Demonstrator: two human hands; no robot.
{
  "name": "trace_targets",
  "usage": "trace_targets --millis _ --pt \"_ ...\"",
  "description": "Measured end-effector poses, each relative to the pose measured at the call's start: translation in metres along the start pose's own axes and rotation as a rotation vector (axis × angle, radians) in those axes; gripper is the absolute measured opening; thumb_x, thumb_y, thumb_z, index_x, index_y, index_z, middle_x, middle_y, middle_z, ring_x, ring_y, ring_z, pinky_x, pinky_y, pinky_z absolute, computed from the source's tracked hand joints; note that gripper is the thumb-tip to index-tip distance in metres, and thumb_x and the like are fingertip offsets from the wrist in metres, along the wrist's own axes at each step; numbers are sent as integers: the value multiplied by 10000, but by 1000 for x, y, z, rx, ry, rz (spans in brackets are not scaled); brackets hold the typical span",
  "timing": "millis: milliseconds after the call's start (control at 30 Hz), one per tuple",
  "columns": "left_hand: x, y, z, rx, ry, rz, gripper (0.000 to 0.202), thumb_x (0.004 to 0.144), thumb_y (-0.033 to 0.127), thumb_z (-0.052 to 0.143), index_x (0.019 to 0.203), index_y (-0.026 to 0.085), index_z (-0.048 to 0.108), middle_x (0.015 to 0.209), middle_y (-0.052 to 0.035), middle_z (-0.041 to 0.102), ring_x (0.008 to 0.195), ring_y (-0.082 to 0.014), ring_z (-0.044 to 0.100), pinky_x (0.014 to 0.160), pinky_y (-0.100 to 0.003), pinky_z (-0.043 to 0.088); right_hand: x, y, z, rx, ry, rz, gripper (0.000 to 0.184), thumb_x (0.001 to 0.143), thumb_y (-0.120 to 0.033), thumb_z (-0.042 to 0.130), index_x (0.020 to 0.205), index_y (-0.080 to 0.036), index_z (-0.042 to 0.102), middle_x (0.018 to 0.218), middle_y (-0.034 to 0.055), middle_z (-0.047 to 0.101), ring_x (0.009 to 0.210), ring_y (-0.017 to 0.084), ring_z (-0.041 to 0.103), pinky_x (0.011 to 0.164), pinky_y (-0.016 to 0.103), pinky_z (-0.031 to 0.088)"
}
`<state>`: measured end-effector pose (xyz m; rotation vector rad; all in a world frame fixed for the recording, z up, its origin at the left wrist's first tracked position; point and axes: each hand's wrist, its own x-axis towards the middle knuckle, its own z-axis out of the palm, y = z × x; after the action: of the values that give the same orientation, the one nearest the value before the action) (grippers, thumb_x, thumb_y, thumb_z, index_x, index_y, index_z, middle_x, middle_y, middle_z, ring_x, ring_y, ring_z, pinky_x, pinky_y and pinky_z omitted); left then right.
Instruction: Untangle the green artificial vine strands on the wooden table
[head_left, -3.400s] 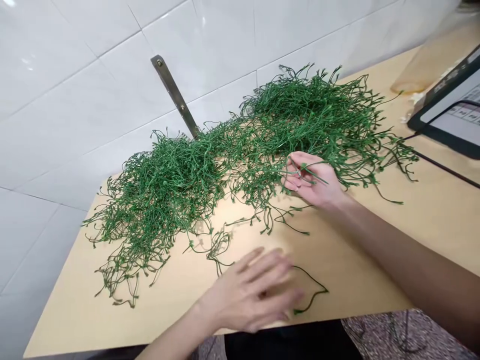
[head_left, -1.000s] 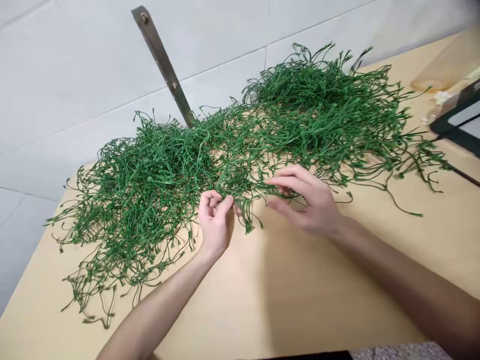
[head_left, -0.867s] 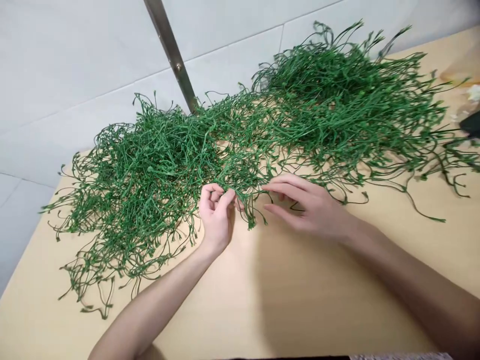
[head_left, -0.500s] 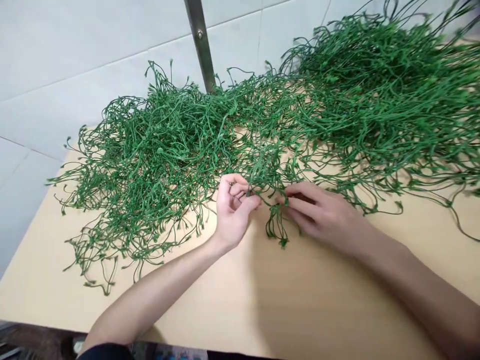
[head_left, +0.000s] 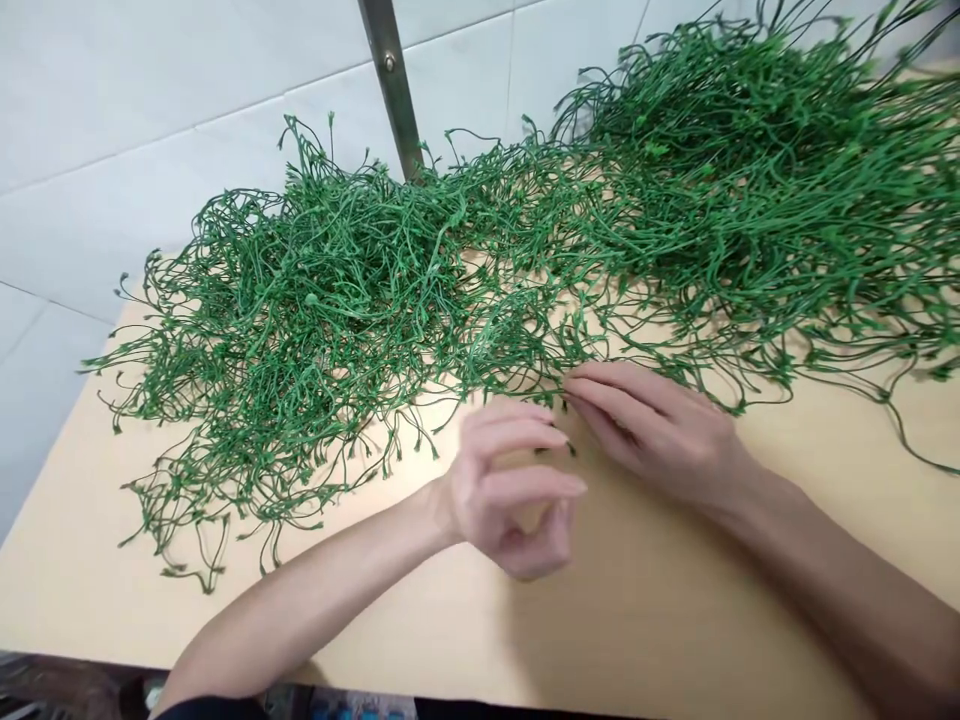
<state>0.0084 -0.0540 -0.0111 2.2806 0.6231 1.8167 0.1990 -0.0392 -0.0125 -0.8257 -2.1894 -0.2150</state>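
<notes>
My left hand (head_left: pixel 517 490) is raised over the table, slightly smeared by motion, with its fingers bent and apart and nothing visible between them. To its right, my right hand (head_left: pixel 652 425) rests low at the front of the green plastic stems. Its thumb and fingertips pinch a green plastic stem (head_left: pixel 551 378) whose far end merges with the tangle. A few small green tips poke out behind my left hand's fingers. Just beyond both hands lies a loose clump of thin stems (head_left: pixel 502 335) with small leafy ends.
A big tangled heap of green stems (head_left: pixel 337 270) covers the table's left back. Longer, straighter stems (head_left: pixel 787 200) pile up at the right back. Behind them are a tiled wall (head_left: pixel 187 70) and a metal post (head_left: pixel 394 90). The pale wooden tabletop (head_left: pixel 420 620) ends in front.
My left hand has let go of the stems and come nearer, turning over with its fingers apart. My right hand has stayed almost in place, still pinching. The view has shifted slightly.
</notes>
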Motion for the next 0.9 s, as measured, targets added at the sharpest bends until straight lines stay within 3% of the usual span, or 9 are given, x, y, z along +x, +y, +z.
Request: trace_targets --millis 67,133,267,367,467,533,667,800,900 --pt "2 0 0 -63 -165 -5 464 677 104 564 1128 167 472 1122 -103 517 1103 -225 554 911 -371 528 -3 0 0 66 -6 -55 411 886 -52 530 1261 -217 562 1060 110 721 963 219 694 818 335 593" --pt "4 -2 0 -37 -263 -160 499 747 86 550 1227 141 423 1182 -147 536 1153 -240 554 956 -391 514 -8 0 1 149 -2 -80 505 868 -18 527 1343 -189 516 1111 126 710 1023 227 676 853 347 590" --pt "8 -5 0 55 -429 -427 372 858 83 491 1222 146 450 1001 -100 662 893 -173 646 807 -295 528 -13 -5 4 237 38 -65 612 839 16 550 1424 -137 451 1161 126 697 1039 227 664 868 348 592" --pt "7 -5 2 64 -418 -423 200 912 150 503 1110 134 527 767 -34 661 679 -138 608 697 -262 496 -7 -10 7 160 156 -42 567 819 43 567 1357 -130 529 1128 109 703 974 199 677 859 314 587" --pt "4 -6 4 95 -345 -360 69 935 168 503 911 147 564 641 3 597 599 -117 534 646 -249 453 2 -11 7 66 240 86 436 787 -7 656 1192 -163 619 1048 119 692 893 205 674 799 325 585" --pt "4 -6 4 88 -357 -296 129 941 181 494 822 158 538 616 5 562 590 -117 488 606 -246 419 6 -8 7 105 191 146 294 803 -59 657 1069 -177 616 929 109 680 820 209 657 716 332 575" --pt "5 -5 1 52 -549 -272 279 978 199 389 710 171 462 580 12 487 551 -107 416 547 -249 344 6 1 5 269 16 11 91 899 -118 509 844 -186 533 676 55 609 631 181 568 593 329 511" --pt "7 -5 -2 7 -633 -457 280 996 214 332 786 159 510 588 33 451 523 -81 393 523 -223 320 6 0 2 315 -55 -54 314 985 -391 391 776 -183 500 620 64 573 575 182 519 521 325 443" --pt "6 -6 -2 -36 -613 -569 303 991 250 368 729 164 493 555 51 375 501 -69 331 498 -211 288 8 -5 1 205 -114 -55 309 955 -393 484 728 -183 492 582 39 558 538 161 506 513 301 426"
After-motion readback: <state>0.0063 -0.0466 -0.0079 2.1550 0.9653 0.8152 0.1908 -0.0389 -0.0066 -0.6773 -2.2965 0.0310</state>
